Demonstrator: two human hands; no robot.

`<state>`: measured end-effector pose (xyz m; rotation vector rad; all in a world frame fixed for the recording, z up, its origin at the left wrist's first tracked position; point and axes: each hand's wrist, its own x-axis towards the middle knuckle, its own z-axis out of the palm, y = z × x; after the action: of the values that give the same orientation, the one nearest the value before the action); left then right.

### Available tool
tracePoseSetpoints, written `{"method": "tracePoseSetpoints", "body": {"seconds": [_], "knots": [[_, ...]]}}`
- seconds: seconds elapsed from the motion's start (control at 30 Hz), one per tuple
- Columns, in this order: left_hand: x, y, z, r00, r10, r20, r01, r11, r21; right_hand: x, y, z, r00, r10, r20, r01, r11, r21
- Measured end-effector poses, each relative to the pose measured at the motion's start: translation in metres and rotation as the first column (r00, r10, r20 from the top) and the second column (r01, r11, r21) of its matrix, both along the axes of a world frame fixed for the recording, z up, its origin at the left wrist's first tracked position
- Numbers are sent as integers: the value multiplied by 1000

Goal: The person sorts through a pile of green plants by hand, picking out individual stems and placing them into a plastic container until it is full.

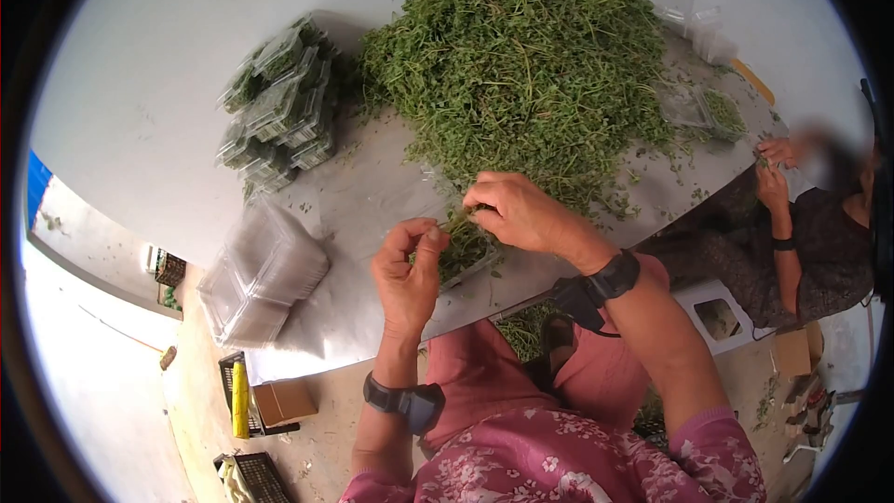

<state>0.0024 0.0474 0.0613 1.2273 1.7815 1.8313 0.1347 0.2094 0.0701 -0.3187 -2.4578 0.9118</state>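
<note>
Over the near edge of the table, my left hand (407, 278) pinches thin green herb sprigs (456, 222) between thumb and fingers. My right hand (519, 211) comes in from the other side, its fingers closed on the same sprigs; the exact grip is partly hidden. Just below both hands sits a clear plastic box (471, 270) with green herbs in it, partly covered by the hands. Beyond them rises a large heap of leafy herbs (531, 65), its near edge close to my right hand.
Filled clear boxes (279, 98) are stacked at the back left. Nested clear containers (261, 270) stand at the left table edge. Another open box (717, 114) lies right of the heap. A co-worker (810, 233) sits at the right. Black crates (256, 475) are on the floor.
</note>
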Motion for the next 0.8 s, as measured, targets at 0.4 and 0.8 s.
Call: {"method": "tracePoseSetpoints", "body": {"seconds": [0.4,0.8], "knots": [[-1,0,0,1000,-6,-7,6,1000,-8,1,-2,4,999,9,-40,-8,1000,28],[-1,2,-2,1000,0,11,0,1000,18,0,-1,-3,996,10,-94,-7,1000,29]]}}
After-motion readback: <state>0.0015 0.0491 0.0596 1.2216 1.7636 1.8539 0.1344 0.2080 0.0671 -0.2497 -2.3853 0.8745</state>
